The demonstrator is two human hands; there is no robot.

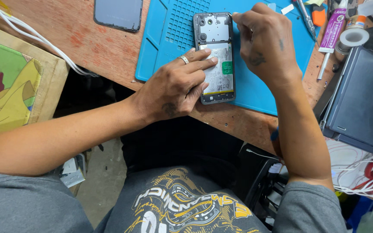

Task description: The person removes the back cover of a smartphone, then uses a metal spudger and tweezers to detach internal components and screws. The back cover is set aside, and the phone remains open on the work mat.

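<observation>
Left hand (175, 86) presses flat on the opened phone (216, 56); right hand (264, 41) pinches its top edge.

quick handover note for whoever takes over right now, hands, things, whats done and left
Left hand: fingers flat on the white battery of the opened grey phone, pinning it to the blue silicone repair mat.
Right hand: fingertips pinched at the phone's top right edge; any tool there is too small to tell.
Done: back cover off, insides exposed.
Left: phone not yet closed.
</observation>
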